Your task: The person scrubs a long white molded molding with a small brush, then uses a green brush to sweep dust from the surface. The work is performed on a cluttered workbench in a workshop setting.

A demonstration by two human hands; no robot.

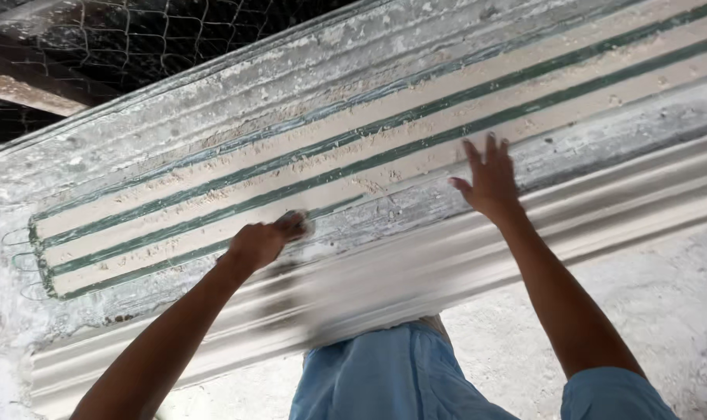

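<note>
A long white plaster-caked mould bench (213, 132) runs diagonally across the view. In it lie pale plaster strips (415, 132) separated by thin green dividers (353, 162). My left hand (266, 241) is closed around a small plaster-smeared tool, blurred, pressed against the near edge of the strips. My right hand (490, 180) rests flat with fingers spread on the grey surface just below the strips.
A ribbed white cornice profile (415, 272) forms the bench's near edge. Wire mesh (136, 39) hangs behind the bench at top left. The floor (664, 303) at right is dusted with white plaster. My blue clothing (384, 373) fills the bottom centre.
</note>
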